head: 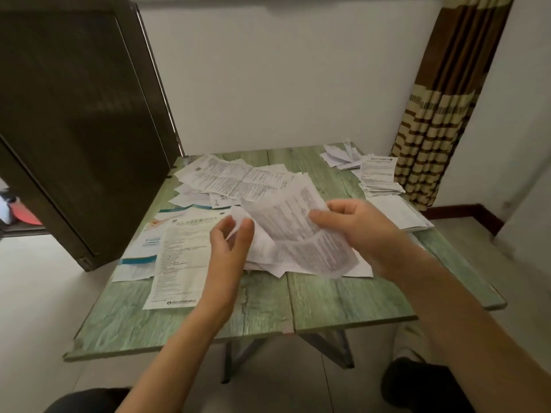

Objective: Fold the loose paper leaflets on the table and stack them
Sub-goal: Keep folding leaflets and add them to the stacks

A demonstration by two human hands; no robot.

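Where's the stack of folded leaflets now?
In the head view, the stack of folded white leaflets sits at the far right edge of the green wood-grain table, beside the brown striped curtain, beyond the right hand.

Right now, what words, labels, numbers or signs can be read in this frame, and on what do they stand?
No text reads clearly.
On the held leaflet: dense small print, blurred.
On the big leaflet: bold Chinese heading, bottom logo line, blurred.
On the far leaflets: small print, a QR code, too small.
On the folded stack: a heading, too small.
On the blue-banded leaflet: blue title, blurred.
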